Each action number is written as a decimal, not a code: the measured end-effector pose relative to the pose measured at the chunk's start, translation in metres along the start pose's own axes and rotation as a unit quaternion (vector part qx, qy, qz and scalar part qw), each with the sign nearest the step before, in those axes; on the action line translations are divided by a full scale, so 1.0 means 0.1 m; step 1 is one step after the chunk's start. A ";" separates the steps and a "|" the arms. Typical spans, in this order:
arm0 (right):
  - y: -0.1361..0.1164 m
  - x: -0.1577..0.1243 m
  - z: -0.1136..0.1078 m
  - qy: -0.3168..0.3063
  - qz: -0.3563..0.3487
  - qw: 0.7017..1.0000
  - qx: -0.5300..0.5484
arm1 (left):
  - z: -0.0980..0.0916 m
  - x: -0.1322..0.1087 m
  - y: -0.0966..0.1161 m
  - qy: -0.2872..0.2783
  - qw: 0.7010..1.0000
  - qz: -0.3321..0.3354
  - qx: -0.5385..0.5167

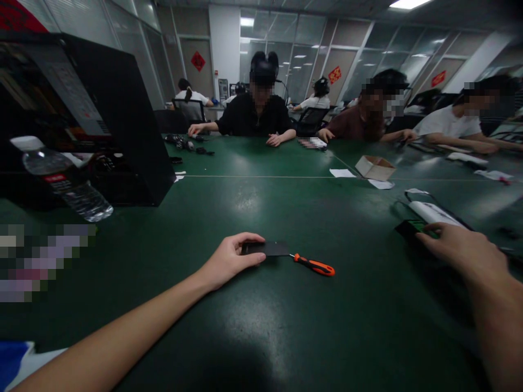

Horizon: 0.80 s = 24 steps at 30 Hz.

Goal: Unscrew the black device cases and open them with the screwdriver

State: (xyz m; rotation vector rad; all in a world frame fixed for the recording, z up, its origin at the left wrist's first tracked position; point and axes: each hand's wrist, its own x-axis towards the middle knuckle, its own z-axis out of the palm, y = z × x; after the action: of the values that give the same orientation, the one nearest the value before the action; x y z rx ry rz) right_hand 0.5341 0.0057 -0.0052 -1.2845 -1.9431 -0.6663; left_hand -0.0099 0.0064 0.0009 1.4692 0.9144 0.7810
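My left hand rests on the green table with its fingers curled round the near end of a flat black rectangular piece. An orange-handled screwdriver lies just right of that piece, its tip touching it. My right hand reaches to the right, fingers bent onto a dark object with a green face, beside a rolled white item.
A clear water bottle lies tilted at the left in front of a black computer case. A small cardboard box and paper slips sit further out. Several people sit along the far and right edges.
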 end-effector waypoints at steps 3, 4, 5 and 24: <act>-0.29 0.12 0.02 0.005 0.023 0.994 -0.105 | 0.02 0.00 0.00 -0.005 0.999 -0.004 -0.036; -0.49 0.20 0.05 -0.019 0.052 0.994 -0.095 | 0.02 0.00 -0.01 -0.008 0.999 0.000 -0.046; -0.74 0.30 0.08 -0.044 0.088 0.993 -0.064 | 0.03 -0.01 -0.01 -0.012 0.999 0.003 -0.052; -1.92 0.71 0.28 -0.125 -0.025 0.992 0.023 | 0.08 -0.02 -0.07 -0.050 0.995 0.040 -0.079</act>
State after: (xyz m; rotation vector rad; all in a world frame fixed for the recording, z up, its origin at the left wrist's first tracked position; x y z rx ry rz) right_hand 0.3297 -0.0056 0.0258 -1.3475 -2.1847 -0.4995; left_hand -0.0045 0.0006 -0.0069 1.3990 0.7061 0.8130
